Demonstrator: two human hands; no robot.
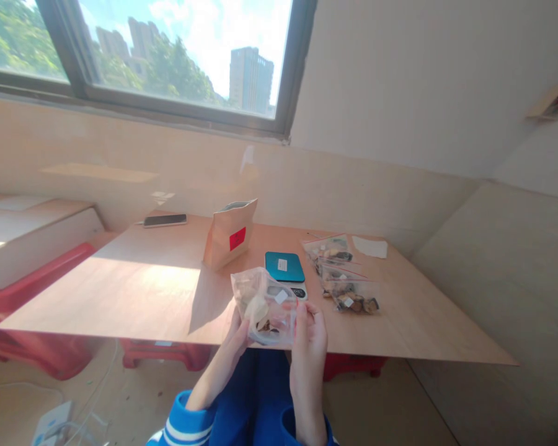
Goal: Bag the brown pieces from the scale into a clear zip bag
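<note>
Both my hands hold up a small clear zip bag [264, 305] with brown and pale pieces inside, just above the near edge of the wooden board [134, 285]. My left hand [236, 339] grips the bag's lower left side from behind. My right hand [309, 337] pinches its right edge, fingers closed on the plastic. Right behind the bag sits a small scale with a teal top [284, 266]. A brown paper pouch with a red label [229, 233] stands open to the left of the scale.
Several filled clear bags [346, 282] lie to the right of the scale, with a white paper piece [370, 247] behind them. A phone [164, 220] lies at the board's far left. Red stools [46, 347] support the board. Cables and a white box [51, 424] lie on the floor.
</note>
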